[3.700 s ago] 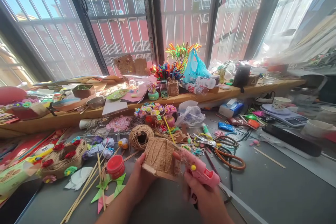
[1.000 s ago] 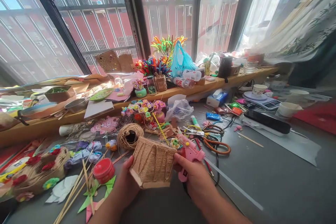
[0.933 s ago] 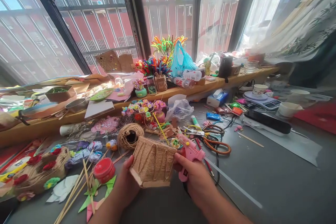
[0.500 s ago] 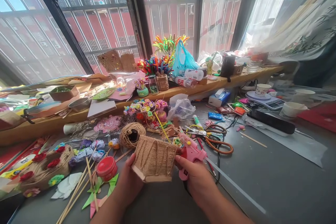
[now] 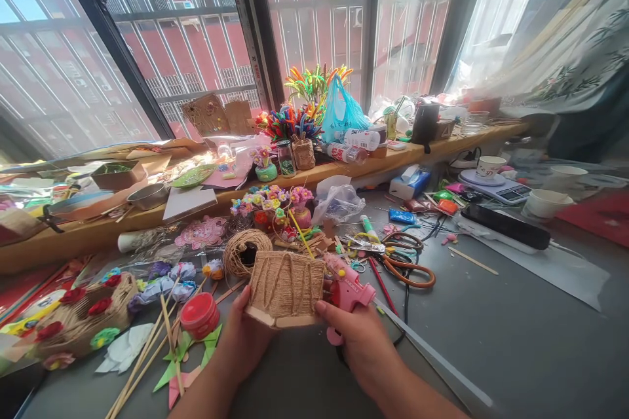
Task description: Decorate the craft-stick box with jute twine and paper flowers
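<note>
Fingers of the left hand (image 5: 248,340) clasp the twine-wrapped piece (image 5: 287,285), apparently steadying it. The right hand (image 5: 361,337) curls fingers round the glue gun (image 5: 350,289) at the piece's right.

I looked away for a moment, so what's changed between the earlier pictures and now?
Over the last second, the right hand and pink glue gun shifted left, baring more of the red pencil-like stick. The twine-covered box tilted, its lower edge rising. Nothing was grasped or released. The left hand still holds the box; the twine roll and red tub stayed put.
</note>
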